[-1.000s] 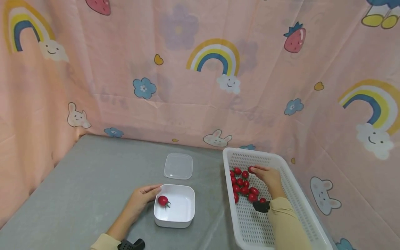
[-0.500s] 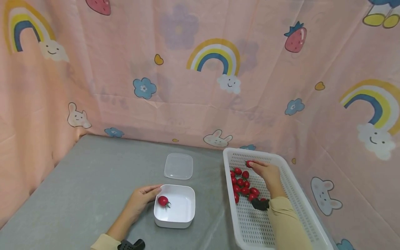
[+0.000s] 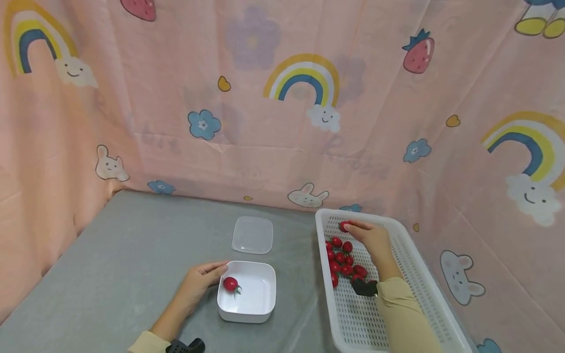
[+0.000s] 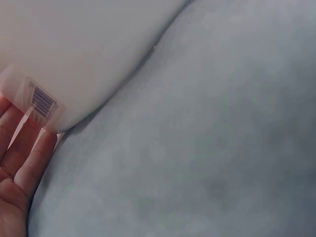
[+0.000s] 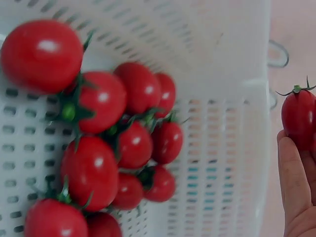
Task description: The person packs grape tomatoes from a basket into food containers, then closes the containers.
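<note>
One cherry tomato (image 3: 343,226) pinched in right hand (image 3: 372,241), stem outward, likely sparing the stalk; loose cherry tomatoes (image 3: 346,269) lie just left of that hand in perforated basket (image 3: 353,321). Left hand (image 3: 199,281) grips square white box (image 3: 247,316) by a corner, presumably steadying it, single tomato (image 3: 230,284) inside, near that hand.

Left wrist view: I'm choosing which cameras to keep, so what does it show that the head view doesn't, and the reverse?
Only the left wrist view shows the barcode. Only the head view shows the tomatoes, basket, lid, curtain and right hand. Both show the left hand, box and gray table.
</note>
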Action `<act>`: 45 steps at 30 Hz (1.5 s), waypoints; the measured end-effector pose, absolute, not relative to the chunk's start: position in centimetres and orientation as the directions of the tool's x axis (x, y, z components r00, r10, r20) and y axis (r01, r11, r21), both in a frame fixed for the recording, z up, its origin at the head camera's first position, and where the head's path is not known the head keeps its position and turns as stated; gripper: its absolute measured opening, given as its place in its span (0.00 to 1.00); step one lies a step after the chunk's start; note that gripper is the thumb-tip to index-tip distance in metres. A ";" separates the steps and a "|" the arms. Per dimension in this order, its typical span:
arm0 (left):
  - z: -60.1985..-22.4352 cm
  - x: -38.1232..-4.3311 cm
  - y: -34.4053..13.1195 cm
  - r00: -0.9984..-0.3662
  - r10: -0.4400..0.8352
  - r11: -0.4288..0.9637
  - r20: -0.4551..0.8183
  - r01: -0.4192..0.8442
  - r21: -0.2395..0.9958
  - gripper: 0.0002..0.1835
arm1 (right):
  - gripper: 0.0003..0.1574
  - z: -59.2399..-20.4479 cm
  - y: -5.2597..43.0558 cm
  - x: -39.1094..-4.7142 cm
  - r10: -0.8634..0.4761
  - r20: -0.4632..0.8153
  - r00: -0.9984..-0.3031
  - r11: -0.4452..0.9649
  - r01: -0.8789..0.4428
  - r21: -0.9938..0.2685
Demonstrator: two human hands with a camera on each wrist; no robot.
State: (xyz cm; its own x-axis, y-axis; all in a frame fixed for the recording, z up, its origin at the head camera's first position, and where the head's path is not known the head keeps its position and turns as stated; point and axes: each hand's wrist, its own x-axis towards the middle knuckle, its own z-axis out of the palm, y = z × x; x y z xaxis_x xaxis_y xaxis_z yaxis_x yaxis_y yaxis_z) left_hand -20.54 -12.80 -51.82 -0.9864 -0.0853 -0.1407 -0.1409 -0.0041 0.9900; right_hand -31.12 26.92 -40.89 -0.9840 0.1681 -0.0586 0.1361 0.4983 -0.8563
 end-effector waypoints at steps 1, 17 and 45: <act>-51.8 -20.5 -12.8 -0.986 -0.086 0.002 -0.140 -0.141 0.990 0.19 | 0.39 -40.7 26.7 -31.1 0.162 -0.058 -0.985 0.491 0.132 -0.861; -51.9 -20.6 -12.8 -0.986 -0.083 0.001 -0.141 -0.142 0.990 0.18 | 0.36 -37.6 23.6 -29.5 0.101 -0.020 -0.995 0.456 0.065 -0.887; -51.5 -20.4 -12.7 -0.993 -0.063 0.004 -0.097 -0.098 0.995 0.18 | 0.24 -36.4 16.0 -27.6 -0.087 0.013 -0.996 0.416 -0.049 -0.908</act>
